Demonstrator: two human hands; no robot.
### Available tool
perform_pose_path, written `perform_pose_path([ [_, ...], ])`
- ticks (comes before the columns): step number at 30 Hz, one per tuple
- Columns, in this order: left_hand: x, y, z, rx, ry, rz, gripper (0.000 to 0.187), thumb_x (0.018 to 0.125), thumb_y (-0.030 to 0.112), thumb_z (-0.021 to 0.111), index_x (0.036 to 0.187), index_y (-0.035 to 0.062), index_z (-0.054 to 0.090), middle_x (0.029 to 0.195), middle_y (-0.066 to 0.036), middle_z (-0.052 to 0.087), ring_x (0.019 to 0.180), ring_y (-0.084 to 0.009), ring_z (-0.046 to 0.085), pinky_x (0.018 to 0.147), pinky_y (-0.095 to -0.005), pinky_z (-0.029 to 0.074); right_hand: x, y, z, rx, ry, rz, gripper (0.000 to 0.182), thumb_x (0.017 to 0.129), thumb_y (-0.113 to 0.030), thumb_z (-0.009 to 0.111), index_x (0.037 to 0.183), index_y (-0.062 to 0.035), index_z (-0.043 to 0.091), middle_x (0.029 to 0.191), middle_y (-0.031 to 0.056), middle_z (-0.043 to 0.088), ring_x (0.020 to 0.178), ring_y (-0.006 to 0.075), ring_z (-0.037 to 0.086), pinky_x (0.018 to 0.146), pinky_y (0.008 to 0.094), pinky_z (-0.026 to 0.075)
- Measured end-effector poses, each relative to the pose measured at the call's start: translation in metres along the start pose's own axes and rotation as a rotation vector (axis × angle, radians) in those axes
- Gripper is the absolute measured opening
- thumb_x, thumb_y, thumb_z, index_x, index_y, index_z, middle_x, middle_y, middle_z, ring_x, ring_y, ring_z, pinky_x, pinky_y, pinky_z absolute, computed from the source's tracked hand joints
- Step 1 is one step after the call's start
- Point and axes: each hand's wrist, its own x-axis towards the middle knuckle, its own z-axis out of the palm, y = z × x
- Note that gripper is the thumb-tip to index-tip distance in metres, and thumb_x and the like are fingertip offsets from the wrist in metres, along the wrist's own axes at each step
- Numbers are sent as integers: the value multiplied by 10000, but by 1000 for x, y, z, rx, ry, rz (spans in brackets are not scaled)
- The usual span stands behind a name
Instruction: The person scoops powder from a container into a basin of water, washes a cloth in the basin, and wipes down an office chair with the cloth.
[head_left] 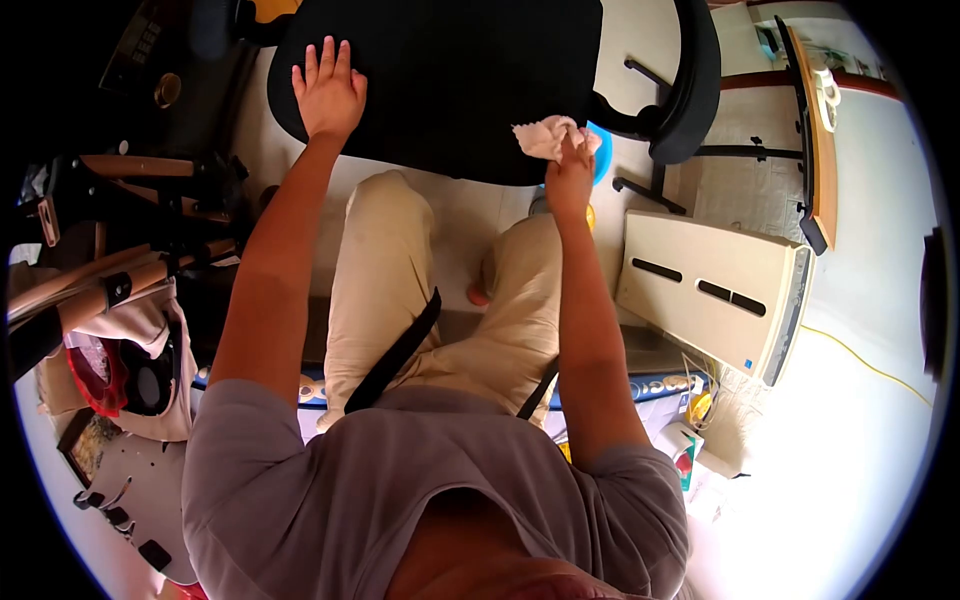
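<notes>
My left hand [330,95] lies flat with spread fingers on the left part of a black chair seat [450,80]. A crumpled pale cloth [545,137] is in my right hand [571,175], at the seat's front right corner. The fingers of that hand are pressed into the cloth and partly hidden by it. Behind the right hand, part of a blue round object [602,153] shows below the seat edge.
The chair's black armrest [690,90] curves at the right. A cream cabinet-like box [710,285] with dark slots stands right of my legs. Wooden and black frame parts [120,280] fill the left side, near a red and black item [100,375].
</notes>
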Motion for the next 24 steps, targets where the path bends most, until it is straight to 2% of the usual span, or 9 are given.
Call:
perform_pose_path([
  [2, -4, 5, -2, 22, -21, -7, 467, 868, 290, 443, 1307, 140, 500, 1417, -80, 405, 1329, -306, 325, 1079, -515, 207, 1, -22, 6, -6, 38, 139, 481, 757, -17, 527, 1237, -25, 494, 1320, 304, 393, 1234, 446, 376, 1044, 506, 287],
  [4, -3, 6, -3, 51, -32, -22, 468, 867, 293, 444, 1307, 141, 499, 1415, -81, 406, 1327, -307, 327, 1079, -515, 206, 7, -56, 46, -146, -20, -155, 480, 785, -68, 512, 1256, 5, 454, 1295, 310, 403, 1214, 465, 383, 1033, 495, 305],
  [5, -2, 6, -3, 48, -16, -25, 468, 868, 293, 442, 1307, 142, 498, 1415, -79, 406, 1326, -306, 328, 1081, -514, 204, 16, -93, 54, 382, -57, 72, 477, 781, -87, 523, 1245, 3, 463, 1282, 298, 413, 1208, 453, 393, 1025, 499, 312],
  [6, -3, 6, -2, 46, -6, -24, 468, 868, 293, 441, 1308, 143, 498, 1415, -77, 406, 1326, -305, 328, 1082, -512, 203, 21, -136, 45, 213, 112, -56, 455, 751, -36, 537, 1202, 2, 487, 1199, 253, 493, 1136, 436, 449, 1001, 472, 339],
  [8, -6, 5, -1, 19, -1, -20, 468, 869, 293, 438, 1309, 145, 496, 1416, -73, 406, 1327, -302, 327, 1085, -507, 200, 28, -166, 51, 222, -54, -186, 501, 703, -49, 587, 1197, -1, 516, 1274, 265, 458, 1194, 416, 428, 1038, 463, 314],
  [12, -1, -2, 1, 6, -35, -13, 474, 883, 297, 430, 1338, 172, 464, 1436, -47, 382, 1342, -285, 307, 1097, -488, 190, 24, -129, 11, 302, -228, -153, 511, 698, -11, 580, 1203, -83, 556, 1360, 175, 429, 1258, 365, 402, 1058, 458, 302],
  [18, -4, 9, -4, 7, -31, -38, 468, 876, 285, 435, 1325, 158, 478, 1426, -66, 393, 1332, -303, 318, 1085, -509, 199, -24, -9, -28, -37, -150, 28, 539, 717, 12, 536, 1245, -89, 531, 1389, 146, 415, 1311, 333, 353, 1046, 522, 271],
  [22, -11, 23, -7, 25, -38, -79, 476, 870, 281, 435, 1322, 139, 480, 1429, -84, 385, 1340, -316, 301, 1082, -527, 189, -15, -43, 4, 85, 52, 76, 494, 775, -21, 533, 1267, -36, 481, 1334, 241, 422, 1263, 408, 364, 1041, 489, 280],
  [24, -11, 27, -8, 20, -47, -96, 487, 860, 284, 442, 1318, 124, 485, 1429, -91, 383, 1349, -317, 285, 1088, -532, 173, -5, -83, 33, 309, 102, 46, 474, 783, -40, 529, 1251, 3, 465, 1218, 266, 459, 1131, 443, 428, 1022, 493, 302],
])
